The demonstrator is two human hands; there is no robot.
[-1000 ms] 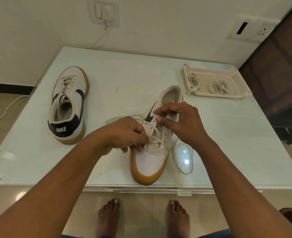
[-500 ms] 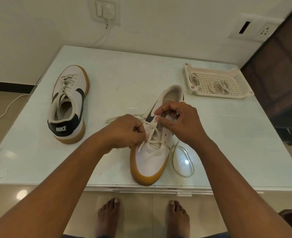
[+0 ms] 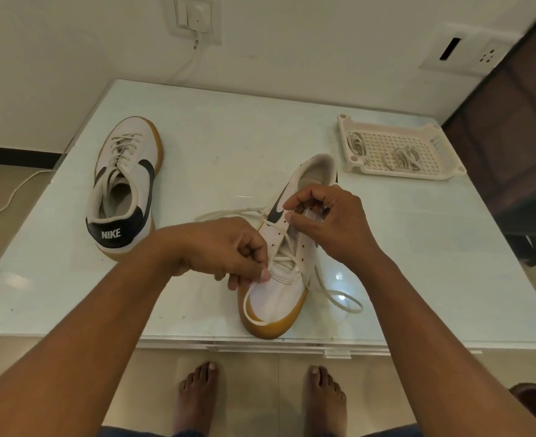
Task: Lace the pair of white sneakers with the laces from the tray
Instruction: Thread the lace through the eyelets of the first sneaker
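While left hand (image 3: 219, 247) pinches lace (image 3: 222, 213), sneaker (image 3: 279, 298) white — gum-soled

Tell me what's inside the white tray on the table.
The tray holds two bundles of laces: one by its left wall, one near the middle. The floor under the bundles is covered, and how many laces each holds cannot be told.

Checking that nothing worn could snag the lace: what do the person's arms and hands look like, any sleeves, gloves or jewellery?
The left forearm and right forearm are bare right to the frame edge, with no sleeves in view. The left hand and right hand wear no gloves, and no rings, watch or wristband show.
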